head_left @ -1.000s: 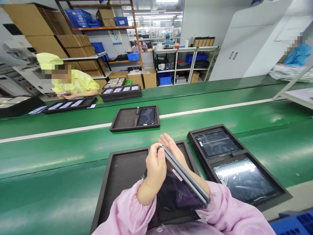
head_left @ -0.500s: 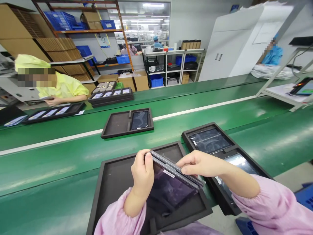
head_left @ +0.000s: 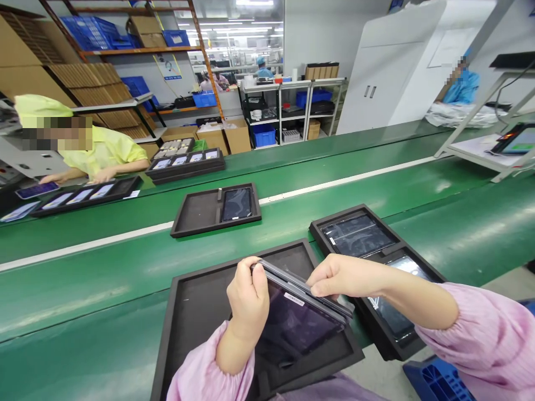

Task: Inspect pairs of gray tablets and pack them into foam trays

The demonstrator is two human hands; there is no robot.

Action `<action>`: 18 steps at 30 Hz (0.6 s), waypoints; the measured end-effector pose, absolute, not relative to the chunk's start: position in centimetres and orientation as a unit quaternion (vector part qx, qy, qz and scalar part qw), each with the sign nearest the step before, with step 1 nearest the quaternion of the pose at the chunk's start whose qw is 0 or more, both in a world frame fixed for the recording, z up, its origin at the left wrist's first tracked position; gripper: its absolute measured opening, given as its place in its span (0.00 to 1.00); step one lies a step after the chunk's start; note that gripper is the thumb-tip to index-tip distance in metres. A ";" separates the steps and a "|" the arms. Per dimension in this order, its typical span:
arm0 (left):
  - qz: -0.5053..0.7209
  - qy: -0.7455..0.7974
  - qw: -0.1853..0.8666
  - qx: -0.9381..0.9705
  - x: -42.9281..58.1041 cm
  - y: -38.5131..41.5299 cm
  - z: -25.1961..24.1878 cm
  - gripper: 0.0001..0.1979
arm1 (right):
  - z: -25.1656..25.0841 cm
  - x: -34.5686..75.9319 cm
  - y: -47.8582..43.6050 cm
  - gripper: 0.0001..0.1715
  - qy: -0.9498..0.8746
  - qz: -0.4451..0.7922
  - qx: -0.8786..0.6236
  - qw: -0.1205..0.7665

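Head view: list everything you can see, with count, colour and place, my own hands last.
conveyor belt: one, green, across the whole view
near tray: one, black, under the hands
held tablet: at least one, dark, tilted above the near tray
right tray: one, black, right of the near tray
tablets in right tray: two, dark, one per compartment, nearer one partly hidden
middle tray: one, black, further along the belt
tablet in middle tray: one, dark, right compartment
co-worker: one, yellow clothing, far left across the belt
crate: one, blue, bottom right
left hand: one, pink sleeve, grip on held tablet's left corner
right hand: one, pink sleeve, pinching its top edge
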State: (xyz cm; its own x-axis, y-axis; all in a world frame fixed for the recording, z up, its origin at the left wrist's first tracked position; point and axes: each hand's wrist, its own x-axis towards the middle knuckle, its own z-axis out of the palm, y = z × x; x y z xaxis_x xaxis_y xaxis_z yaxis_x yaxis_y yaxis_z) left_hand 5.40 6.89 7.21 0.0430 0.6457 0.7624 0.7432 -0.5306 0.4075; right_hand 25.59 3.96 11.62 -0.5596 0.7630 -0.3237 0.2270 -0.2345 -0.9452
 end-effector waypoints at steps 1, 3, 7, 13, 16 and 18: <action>-0.495 -0.477 0.058 -0.724 5.6 6.8 7.2 0.11 | 11.6 25.6 3.8 0.15 -0.579 0.660 -0.433 0.204; -0.490 -0.475 0.071 -0.727 5.9 6.8 7.3 0.11 | 11.4 25.7 3.6 0.14 -0.567 0.651 -0.457 0.215; -0.476 -0.487 0.075 -0.729 6.7 6.8 7.5 0.12 | 10.8 25.8 3.1 0.16 -0.536 0.646 -0.484 0.247; -0.486 -0.474 0.038 -0.733 6.3 6.9 7.4 0.11 | 11.0 25.1 1.4 0.13 -0.551 0.587 -0.523 0.278; -0.493 -0.482 -0.017 -0.724 5.6 6.6 7.0 0.11 | 11.9 24.0 0.7 0.08 -0.589 0.535 -0.546 0.263; -0.502 -0.501 -0.070 -0.701 5.3 6.0 6.9 0.12 | 11.9 23.4 0.1 0.05 -0.630 0.481 -0.549 0.265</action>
State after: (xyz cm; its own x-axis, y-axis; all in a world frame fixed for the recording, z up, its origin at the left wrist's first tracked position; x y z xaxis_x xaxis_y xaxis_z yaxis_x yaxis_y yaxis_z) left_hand 5.33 5.98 6.90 -0.0061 0.7736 0.6336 0.6334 -0.4873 0.6011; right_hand 23.41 0.09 11.93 -0.2560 0.9471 -0.1937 0.4375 -0.0652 -0.8968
